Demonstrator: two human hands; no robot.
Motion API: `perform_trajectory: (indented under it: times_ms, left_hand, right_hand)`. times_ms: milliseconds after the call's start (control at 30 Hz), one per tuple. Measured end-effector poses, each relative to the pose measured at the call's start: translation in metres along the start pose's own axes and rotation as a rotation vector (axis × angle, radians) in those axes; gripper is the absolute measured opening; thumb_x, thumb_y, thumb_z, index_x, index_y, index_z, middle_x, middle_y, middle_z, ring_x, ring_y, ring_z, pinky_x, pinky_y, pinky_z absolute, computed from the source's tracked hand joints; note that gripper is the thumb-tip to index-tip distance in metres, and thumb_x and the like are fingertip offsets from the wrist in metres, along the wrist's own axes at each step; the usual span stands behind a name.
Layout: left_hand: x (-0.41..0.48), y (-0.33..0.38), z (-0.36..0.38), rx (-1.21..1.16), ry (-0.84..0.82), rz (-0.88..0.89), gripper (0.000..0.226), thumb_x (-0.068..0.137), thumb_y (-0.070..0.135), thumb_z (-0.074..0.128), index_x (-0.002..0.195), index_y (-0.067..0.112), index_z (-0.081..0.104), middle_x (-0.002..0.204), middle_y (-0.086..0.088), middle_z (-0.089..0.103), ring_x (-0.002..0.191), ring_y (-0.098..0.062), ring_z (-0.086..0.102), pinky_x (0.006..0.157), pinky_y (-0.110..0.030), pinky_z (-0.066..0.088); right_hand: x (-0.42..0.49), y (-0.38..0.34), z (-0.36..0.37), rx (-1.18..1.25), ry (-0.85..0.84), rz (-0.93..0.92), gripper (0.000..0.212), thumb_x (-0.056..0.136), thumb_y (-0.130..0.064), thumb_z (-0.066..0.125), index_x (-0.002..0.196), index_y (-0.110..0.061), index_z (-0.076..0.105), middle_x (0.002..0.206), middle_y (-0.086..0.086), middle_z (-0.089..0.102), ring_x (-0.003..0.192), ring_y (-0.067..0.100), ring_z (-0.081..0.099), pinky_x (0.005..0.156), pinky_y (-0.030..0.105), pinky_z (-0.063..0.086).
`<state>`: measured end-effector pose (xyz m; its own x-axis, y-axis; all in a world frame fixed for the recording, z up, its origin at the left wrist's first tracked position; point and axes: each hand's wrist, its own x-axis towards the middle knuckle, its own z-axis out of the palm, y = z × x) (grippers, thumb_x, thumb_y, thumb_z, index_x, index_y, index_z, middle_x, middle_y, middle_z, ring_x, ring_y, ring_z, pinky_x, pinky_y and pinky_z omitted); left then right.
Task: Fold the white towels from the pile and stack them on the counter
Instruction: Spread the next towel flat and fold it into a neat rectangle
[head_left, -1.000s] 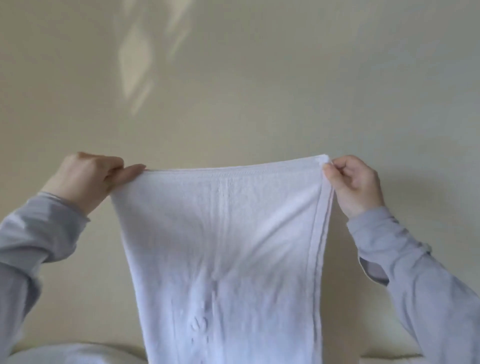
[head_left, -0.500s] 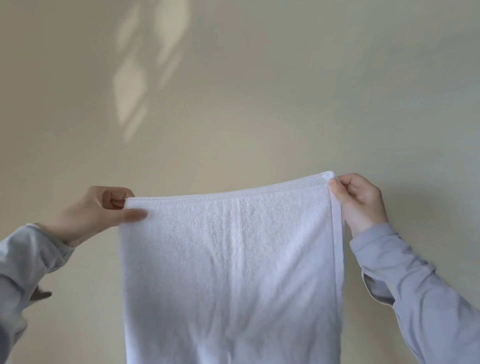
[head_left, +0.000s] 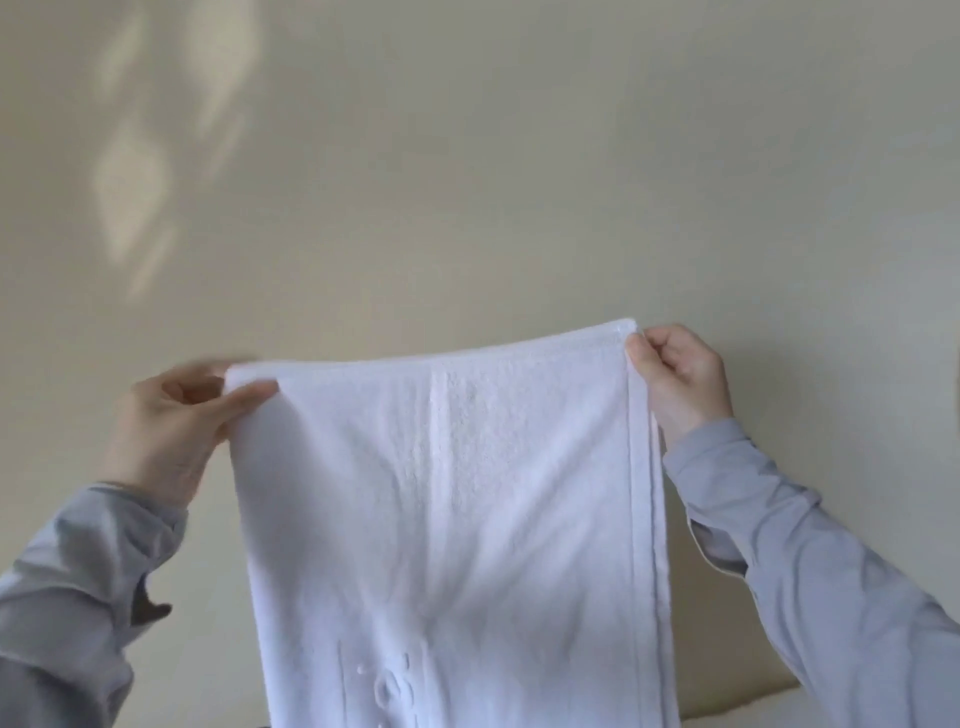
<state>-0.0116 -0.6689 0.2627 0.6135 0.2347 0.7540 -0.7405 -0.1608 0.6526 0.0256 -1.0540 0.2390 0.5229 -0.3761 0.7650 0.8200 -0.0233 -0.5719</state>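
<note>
My left hand (head_left: 171, 415): raised in front of me, thumb and fingers pinching the top left corner of the white terry-cloth towel (head_left: 441, 493); slightly blurred.
My right hand (head_left: 680, 379): a little higher, fingers curled, pinching the top right corner.
My forearms: both angled upward and inward, in pale grey long sleeves (head_left: 810, 561).

The towel (head_left: 441, 519) is plain white, with a faint woven stripe down its middle and an embossed motif (blurred) low down. The sleeves (head_left: 810, 561) are pale grey-blue. The wall (head_left: 519, 156) is cream, dappled with lighter patches (head_left: 130, 182).
</note>
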Motion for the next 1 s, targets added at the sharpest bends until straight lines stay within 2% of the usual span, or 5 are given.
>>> perform_trajectory:
  times_ms: [67,167,300,567,1000]
  left_hand:
    - [0.01,0.017,0.0,-0.064,-0.002,0.02,0.037,0.069,0.01,0.076,0.102,0.027,0.072,0.066,0.003,0.057,0.06,-0.008,0.055,0.061,-0.015,0.053]
    - [0.016,0.031,0.004,-0.043,-0.045,0.074,0.024,0.069,0.013,0.075,0.092,0.014,0.073,0.07,0.009,0.067,0.071,-0.005,0.064,0.078,-0.02,0.055]
    - [-0.003,0.011,0.019,0.011,0.029,-0.03,0.011,0.074,0.002,0.073,0.069,0.012,0.071,0.062,0.008,0.069,0.064,-0.004,0.066,0.071,-0.015,0.055]
    - [-0.021,0.012,0.036,-0.067,0.005,-0.004,0.01,0.064,0.015,0.079,0.068,0.016,0.07,0.068,0.005,0.071,0.069,-0.009,0.067,0.075,-0.017,0.054]
    - [-0.047,0.05,0.125,-0.119,-0.056,0.056,0.027,0.055,0.023,0.08,0.072,0.008,0.065,0.069,0.001,0.068,0.07,-0.013,0.062,0.071,-0.02,0.052]
  right_hand:
    - [0.013,-0.016,-0.011,0.009,0.02,-0.054,0.023,0.09,-0.005,0.056,0.071,-0.018,0.051,0.07,0.002,0.052,0.067,0.007,0.047,0.066,0.019,0.039]
    - [0.026,-0.026,-0.024,0.036,0.021,-0.137,0.018,0.087,-0.013,0.059,0.072,-0.021,0.053,0.068,-0.001,0.054,0.064,0.004,0.048,0.062,0.015,0.04]
    - [0.019,-0.003,-0.02,-0.146,-0.001,-0.06,0.027,0.087,-0.007,0.059,0.067,-0.023,0.051,0.066,-0.002,0.054,0.068,0.011,0.049,0.067,0.027,0.04]
    - [0.018,0.012,-0.044,-0.133,0.05,-0.07,0.024,0.086,-0.015,0.061,0.065,-0.024,0.053,0.063,-0.01,0.056,0.057,-0.004,0.047,0.062,0.019,0.038]
    - [0.055,0.003,-0.118,-0.165,0.084,-0.043,0.023,0.09,-0.011,0.058,0.07,-0.023,0.054,0.071,-0.002,0.055,0.068,0.003,0.051,0.067,0.016,0.041]
